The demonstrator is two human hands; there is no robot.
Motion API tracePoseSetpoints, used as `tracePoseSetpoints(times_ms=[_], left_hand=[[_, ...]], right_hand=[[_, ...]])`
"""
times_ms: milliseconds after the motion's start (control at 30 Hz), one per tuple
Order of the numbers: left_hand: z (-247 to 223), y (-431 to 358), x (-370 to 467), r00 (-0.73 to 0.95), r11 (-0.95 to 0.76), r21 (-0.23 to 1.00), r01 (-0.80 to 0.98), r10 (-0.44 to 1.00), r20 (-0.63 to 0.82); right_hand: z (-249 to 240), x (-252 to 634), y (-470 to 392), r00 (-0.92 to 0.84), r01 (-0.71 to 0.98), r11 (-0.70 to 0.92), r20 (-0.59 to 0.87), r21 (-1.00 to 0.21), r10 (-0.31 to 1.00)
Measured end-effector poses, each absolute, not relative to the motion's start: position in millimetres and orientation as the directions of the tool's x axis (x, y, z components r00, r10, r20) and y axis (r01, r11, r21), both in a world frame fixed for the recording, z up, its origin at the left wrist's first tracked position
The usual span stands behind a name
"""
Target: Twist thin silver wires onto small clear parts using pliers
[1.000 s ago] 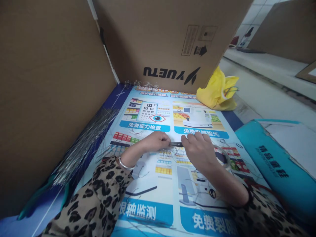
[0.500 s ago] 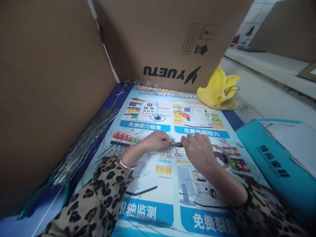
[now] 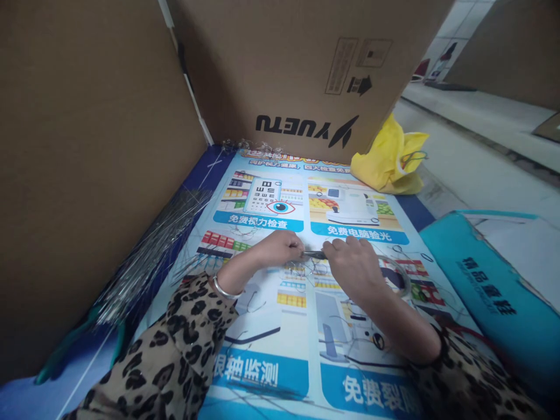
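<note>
My right hand [image 3: 354,265] is closed around a pair of pliers, whose narrow dark metal jaws [image 3: 314,255] point left. At the jaw tips, my left hand [image 3: 282,248] is pinched shut; whatever lies between its fingers is too small to make out, perhaps thin wire. Just below the jaws, small bent wire pieces [image 3: 308,268] lie on the printed poster [image 3: 293,326]. A pale ring-shaped coil [image 3: 408,283] rests behind my right wrist, partly covered by it.
Left of the poster lies a bundle of straight metal wires [image 3: 153,256], near a teal-handled tool [image 3: 72,341]. Cardboard panels [image 3: 297,70] stand at the back and left. A yellow bag [image 3: 387,160] and a blue shoe box [image 3: 485,280] sit at right.
Both hands keep nearly the same pose around the pliers. The whole view has shifted very slightly.
</note>
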State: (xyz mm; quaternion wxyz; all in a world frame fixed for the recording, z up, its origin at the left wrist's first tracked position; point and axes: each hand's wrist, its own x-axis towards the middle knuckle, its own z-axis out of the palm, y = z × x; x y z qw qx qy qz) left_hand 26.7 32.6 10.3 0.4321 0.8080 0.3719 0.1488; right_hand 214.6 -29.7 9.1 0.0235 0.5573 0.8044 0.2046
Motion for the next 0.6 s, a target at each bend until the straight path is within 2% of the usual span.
tracePoseSetpoints(times_ms=[200, 433, 600], left_hand=[[10.3, 32.4, 26.2, 0.68, -0.339, 0.818, 0.465, 0.728, -0.085], [8.9, 34.7, 25.6, 0.68, -0.303, 0.838, 0.453, 0.726, -0.105], [9.4, 35.9, 24.9, 0.677, -0.232, 0.875, 0.424, 0.723, -0.137]], right_hand=[[8.5, 215.8, -31.0, -0.355, 0.902, 0.293, 0.16, 0.318, 0.921], [1.3, 219.4, -21.7, -0.292, 0.942, 0.277, 0.055, 0.19, 0.955], [3.4, 219.7, -19.3, -0.297, 0.943, 0.288, 0.034, 0.167, 0.954]])
